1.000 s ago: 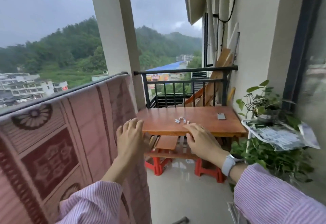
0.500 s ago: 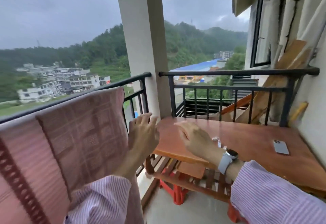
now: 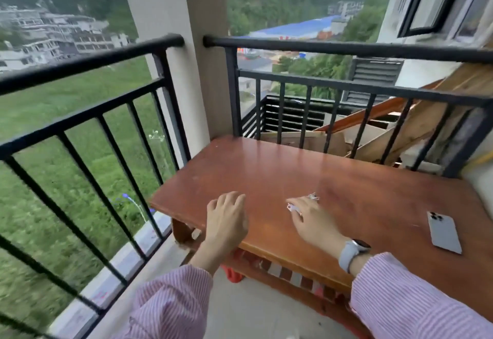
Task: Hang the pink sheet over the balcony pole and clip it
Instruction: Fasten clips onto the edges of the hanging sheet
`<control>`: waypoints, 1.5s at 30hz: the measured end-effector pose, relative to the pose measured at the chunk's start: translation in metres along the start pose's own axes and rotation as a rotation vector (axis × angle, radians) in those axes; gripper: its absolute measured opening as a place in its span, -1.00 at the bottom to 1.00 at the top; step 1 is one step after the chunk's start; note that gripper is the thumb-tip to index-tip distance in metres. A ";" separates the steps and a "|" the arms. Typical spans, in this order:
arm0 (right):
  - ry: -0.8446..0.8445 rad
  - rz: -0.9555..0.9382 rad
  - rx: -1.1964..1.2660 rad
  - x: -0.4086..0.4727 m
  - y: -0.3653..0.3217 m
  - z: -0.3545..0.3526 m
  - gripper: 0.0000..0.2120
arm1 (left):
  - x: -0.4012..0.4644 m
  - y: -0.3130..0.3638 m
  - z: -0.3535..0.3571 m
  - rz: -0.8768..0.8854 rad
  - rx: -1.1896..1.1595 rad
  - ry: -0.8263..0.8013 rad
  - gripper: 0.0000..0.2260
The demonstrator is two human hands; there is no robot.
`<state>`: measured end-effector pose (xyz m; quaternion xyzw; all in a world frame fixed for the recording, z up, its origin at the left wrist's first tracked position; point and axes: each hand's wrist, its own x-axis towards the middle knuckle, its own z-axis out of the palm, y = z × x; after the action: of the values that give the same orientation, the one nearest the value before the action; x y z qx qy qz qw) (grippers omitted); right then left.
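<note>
Head view: the right hand (image 3: pixel 310 222) reaches over the wooden table (image 3: pixel 360 186), fingers curling onto small white clips (image 3: pixel 312 196) near its middle; one seems pinched, though blur leaves that unsure. The left hand (image 3: pixel 226 222) hovers loosely curled over the table's left front edge, holding nothing. The pink sheet is out of sight. A hasty grab could flick clips off the table.

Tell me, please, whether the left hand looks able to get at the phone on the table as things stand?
Probably not easily. The phone lies at the table's right side, beyond the right hand and its forearm, which cross the path. The left hand hovers near the left edge; the right hand is nearer.
</note>
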<state>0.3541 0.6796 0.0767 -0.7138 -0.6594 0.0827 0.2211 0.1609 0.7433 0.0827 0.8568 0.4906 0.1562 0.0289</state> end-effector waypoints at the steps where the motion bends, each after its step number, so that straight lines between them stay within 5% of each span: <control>1: -0.035 0.029 -0.010 0.013 0.022 0.016 -0.67 | 0.011 0.001 0.028 -0.030 -0.021 -0.053 -0.63; 8: -0.296 0.210 -0.280 0.092 0.151 0.123 -0.74 | 0.066 0.009 0.198 -0.269 -0.023 -0.435 -0.55; 11: -0.258 0.143 -0.349 0.128 0.183 0.154 -0.77 | 0.080 0.013 0.249 -0.382 -0.040 -0.567 -0.46; 16: -0.353 -0.011 -0.530 0.168 0.204 0.190 -0.43 | 0.085 0.015 0.282 -0.453 -0.011 -0.616 -0.43; 19: -0.475 -0.058 -0.489 0.173 0.196 0.194 -0.56 | 0.085 0.010 0.273 -0.509 -0.129 -0.609 -0.48; 25: -0.586 0.007 0.277 0.158 0.097 0.193 -0.70 | 0.038 -0.026 0.208 -0.834 -0.279 -0.216 -0.60; 30: -0.672 -0.078 0.562 0.111 -0.034 0.204 -0.82 | -0.062 -0.061 0.140 -1.090 -0.246 0.105 -0.61; 37: -0.974 -0.390 0.843 -0.002 -0.191 0.205 -0.82 | -0.197 -0.042 0.040 -1.277 -0.052 0.560 -0.58; 43: -1.220 -0.767 0.920 -0.049 -0.297 0.184 -0.66 | -0.257 -0.014 -0.020 -1.563 0.282 0.914 -0.89; 45: -1.301 -0.914 0.971 -0.054 -0.326 0.168 -0.60 | -0.259 -0.013 -0.037 -1.659 0.355 1.025 -0.81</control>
<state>-0.0160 0.6717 0.0567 -0.0274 -0.7638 0.6380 0.0933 0.0177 0.5256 0.0531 0.0626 0.9046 0.3626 -0.2153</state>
